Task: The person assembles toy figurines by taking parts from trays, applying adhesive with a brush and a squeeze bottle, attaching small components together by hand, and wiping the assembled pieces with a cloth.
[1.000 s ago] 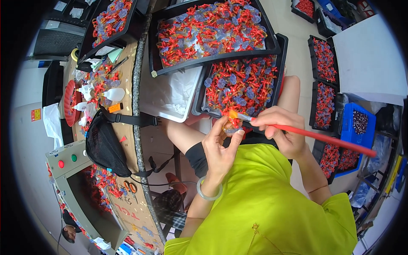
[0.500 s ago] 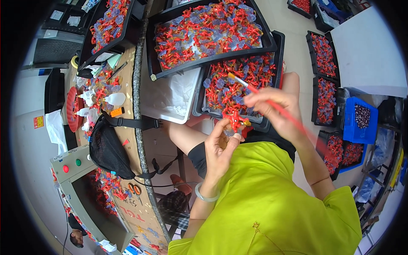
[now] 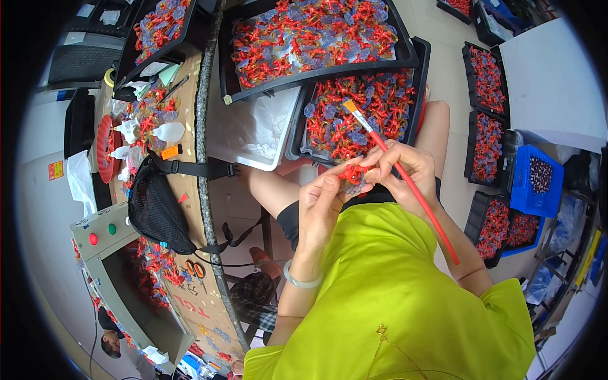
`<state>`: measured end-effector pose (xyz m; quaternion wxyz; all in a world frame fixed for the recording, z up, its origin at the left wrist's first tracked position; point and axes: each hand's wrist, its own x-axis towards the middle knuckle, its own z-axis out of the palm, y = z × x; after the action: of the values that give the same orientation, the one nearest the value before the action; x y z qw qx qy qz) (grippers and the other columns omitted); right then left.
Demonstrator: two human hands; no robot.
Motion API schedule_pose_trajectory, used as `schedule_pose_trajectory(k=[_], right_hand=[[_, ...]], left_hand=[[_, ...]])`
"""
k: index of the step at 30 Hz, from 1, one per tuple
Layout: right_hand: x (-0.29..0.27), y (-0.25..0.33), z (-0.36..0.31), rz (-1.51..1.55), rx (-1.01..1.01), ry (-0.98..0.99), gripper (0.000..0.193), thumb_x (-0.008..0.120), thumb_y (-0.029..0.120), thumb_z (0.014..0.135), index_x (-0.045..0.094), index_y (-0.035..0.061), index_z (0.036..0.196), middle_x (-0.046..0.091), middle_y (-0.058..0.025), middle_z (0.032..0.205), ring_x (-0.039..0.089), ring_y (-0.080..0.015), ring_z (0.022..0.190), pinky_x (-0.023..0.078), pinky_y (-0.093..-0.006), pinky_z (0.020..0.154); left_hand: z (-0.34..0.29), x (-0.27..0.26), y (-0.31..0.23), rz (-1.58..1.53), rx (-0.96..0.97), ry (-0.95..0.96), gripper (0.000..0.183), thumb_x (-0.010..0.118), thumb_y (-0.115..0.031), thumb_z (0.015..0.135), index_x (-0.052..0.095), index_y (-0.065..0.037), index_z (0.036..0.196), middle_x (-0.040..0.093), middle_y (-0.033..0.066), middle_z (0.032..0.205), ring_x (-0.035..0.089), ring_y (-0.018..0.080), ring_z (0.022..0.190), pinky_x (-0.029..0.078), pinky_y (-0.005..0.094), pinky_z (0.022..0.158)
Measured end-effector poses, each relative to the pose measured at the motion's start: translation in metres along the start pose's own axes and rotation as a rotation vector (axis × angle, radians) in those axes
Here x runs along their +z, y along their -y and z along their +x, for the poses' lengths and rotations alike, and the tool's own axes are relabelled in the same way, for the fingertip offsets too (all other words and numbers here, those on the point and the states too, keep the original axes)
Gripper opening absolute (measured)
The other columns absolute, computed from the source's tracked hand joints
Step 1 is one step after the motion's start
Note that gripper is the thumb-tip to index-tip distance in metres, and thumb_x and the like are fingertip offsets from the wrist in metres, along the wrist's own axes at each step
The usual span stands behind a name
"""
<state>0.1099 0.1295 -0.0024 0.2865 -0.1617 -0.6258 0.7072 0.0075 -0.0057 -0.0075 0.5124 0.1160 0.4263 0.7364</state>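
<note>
Figurine [image 3: 353, 174] sits between fingertips [image 3: 330, 183] of left hand [image 3: 318, 206] and right hand [image 3: 415, 166].

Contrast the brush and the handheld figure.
The brush is long and straight; the figure is small and compact. The brush ends in orange-yellow bristles; the figure has a translucent bluish part. The brush crosses the right hand; the figure sits between that and the left hand. Both show red.
</note>
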Motion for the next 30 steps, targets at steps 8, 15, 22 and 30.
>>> schedule_pose_trajectory(k=[8, 15, 22, 30], right_hand=[[-0.001, 0.006, 0.002, 0.036, 0.081, 0.039, 0.016, 0.054, -0.016, 0.082, 0.049, -0.0029, 0.075, 0.062, -0.0157, 0.091, 0.066, -0.0266, 0.095, 0.059, -0.0292, 0.072], [0.000, 0.009, 0.002, 0.088, 0.096, 0.042, 0.016, 0.053, -0.017, 0.082, 0.049, -0.0030, 0.075, 0.062, -0.0157, 0.090, 0.066, -0.0280, 0.096, 0.059, -0.0300, 0.073], [-0.002, 0.010, 0.005, 0.053, 0.072, 0.045, 0.017, 0.054, -0.019, 0.079, 0.049, -0.0034, 0.075, 0.062, -0.0161, 0.089, 0.066, -0.0292, 0.096, 0.058, -0.0329, 0.078], [-0.001, 0.013, 0.012, -0.044, 0.117, -0.080, 0.013, 0.061, -0.010, 0.081, 0.056, -0.0004, 0.087, 0.063, -0.0131, 0.104, 0.061, -0.0154, 0.095, 0.049, -0.0277, 0.083]], left_hand=[[-0.004, -0.003, -0.001, -0.124, -0.060, 0.031, 0.048, 0.046, -0.027, 0.098, 0.047, 0.012, 0.126, 0.057, 0.0228, 0.121, 0.061, 0.0327, 0.105, 0.050, 0.0437, 0.094], [-0.004, -0.005, -0.002, -0.141, -0.072, 0.049, 0.047, 0.047, -0.027, 0.098, 0.048, 0.012, 0.125, 0.057, 0.0229, 0.120, 0.061, 0.0331, 0.105, 0.050, 0.0448, 0.093], [-0.001, -0.007, 0.002, -0.208, -0.033, 0.042, 0.048, 0.048, -0.028, 0.098, 0.049, 0.012, 0.123, 0.052, 0.0224, 0.128, 0.059, 0.0341, 0.108, 0.050, 0.0466, 0.095], [0.013, -0.006, -0.024, -0.124, -0.013, -0.059, 0.053, 0.046, -0.034, 0.098, 0.046, 0.010, 0.127, 0.056, 0.0193, 0.123, 0.060, 0.0338, 0.108, 0.049, 0.0421, 0.095]])
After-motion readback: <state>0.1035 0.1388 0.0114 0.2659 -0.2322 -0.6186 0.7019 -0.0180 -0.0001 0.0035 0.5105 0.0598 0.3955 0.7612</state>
